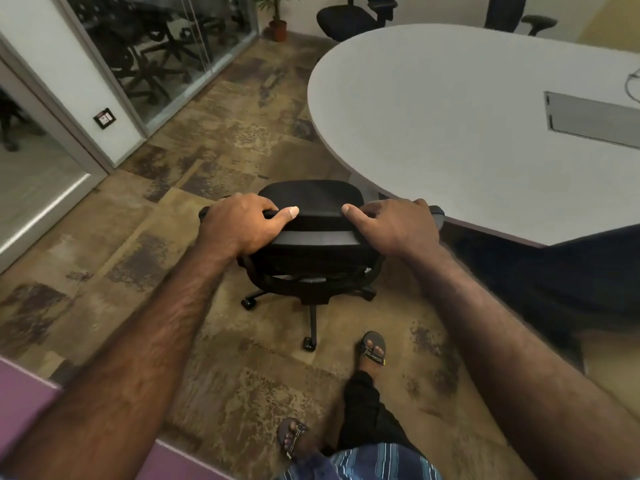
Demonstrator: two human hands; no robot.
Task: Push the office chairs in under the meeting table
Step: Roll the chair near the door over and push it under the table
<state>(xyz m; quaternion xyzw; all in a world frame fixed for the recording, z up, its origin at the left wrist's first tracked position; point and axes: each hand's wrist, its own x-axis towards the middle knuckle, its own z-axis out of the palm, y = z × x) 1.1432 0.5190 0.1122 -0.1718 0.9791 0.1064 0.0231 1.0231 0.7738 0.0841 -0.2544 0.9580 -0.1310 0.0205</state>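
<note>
Black office chair, its backrest top gripped by left hand and right hand, may jam its armrest against the table edge at two o'clock.

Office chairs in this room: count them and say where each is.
3: office chair held by left hand and right hand; two beyond the table, far-left chair, far-right chair. Others may be hidden.

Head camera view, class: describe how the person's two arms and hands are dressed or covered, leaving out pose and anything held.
Both forearms are bare and hairy. The left hand and right hand show no gloves, rings or watch. A purple sleeve edge shows at the left arm's lower corner. No sleeve is visible on the right arm.
</note>
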